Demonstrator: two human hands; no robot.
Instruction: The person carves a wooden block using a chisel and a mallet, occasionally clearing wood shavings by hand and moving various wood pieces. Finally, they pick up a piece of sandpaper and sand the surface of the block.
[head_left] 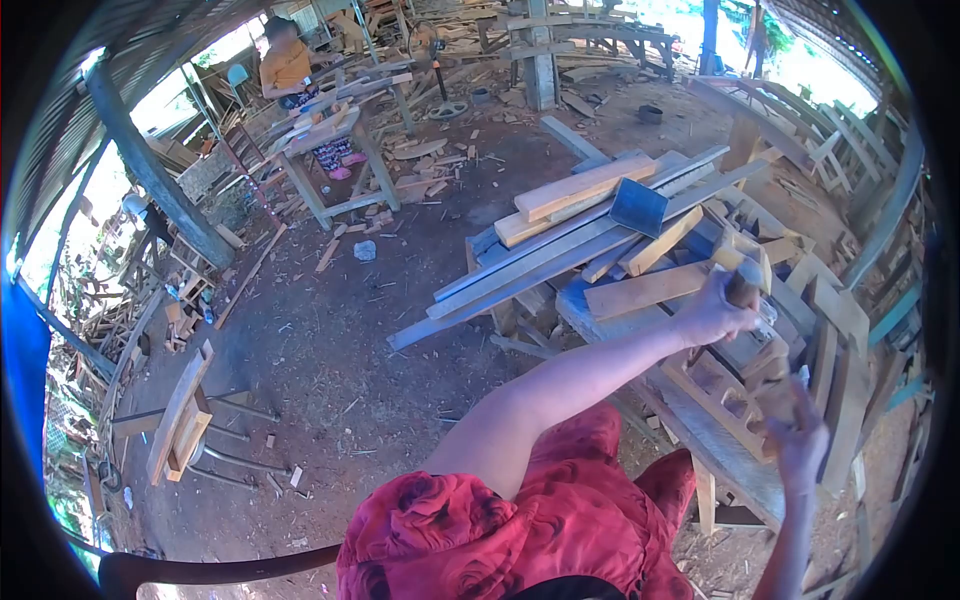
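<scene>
Head view looks down over a red rose-print lap to two bare arms at a cluttered workbench. The left hand is fisted around the wooden handle of a tool, held just over the bench's middle; whether the tool's head is a hammer or something else cannot be told. The right hand hangs near the bench's near edge with fingers loosely curled, touching or pinching at a small wooden frame; whether it truly grips cannot be told. The frame looks stiff, light and rough-sawn, probably splintery, and is best taken by its outer rails, not its thin inner slats. The handle seems dry and easy to grip, the weight likely at its far end. Along the bench's far left corner, long planks overhang the edge, with a dark flat square on top, so room for swinging is tight on that side. The open dirt floor to the left gives free space, strewn with offcuts. Well apart, at the far side of the yard, another person in an orange top sits at a second trestle table.
</scene>
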